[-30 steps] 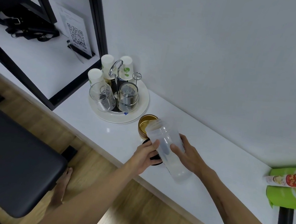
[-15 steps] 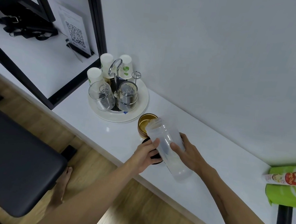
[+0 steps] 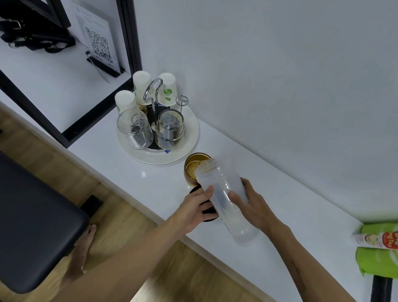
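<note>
My right hand (image 3: 252,206) grips a clear plastic bottle (image 3: 225,195) around its middle and holds it tilted, its open mouth over a small gold-rimmed cup (image 3: 194,168) of yellowish liquid on the white counter (image 3: 299,209). My left hand (image 3: 194,207) is at the bottle's near side with its thumb against the bottle, and its curled fingers lie on a black round lid (image 3: 207,211) beneath. Whether they hold the lid I cannot tell.
A white round tray (image 3: 185,149) holds two upturned glasses, three paper cups and a chrome rack. A QR-code sign (image 3: 98,43) and a black bag (image 3: 31,32) sit on the shelf at left. A green packet (image 3: 392,250) with a red tube lies at right. A black bench (image 3: 7,214) stands below.
The bottle has tipped a little further, its mouth now reaching over the cup. Both hands keep their places on it.
</note>
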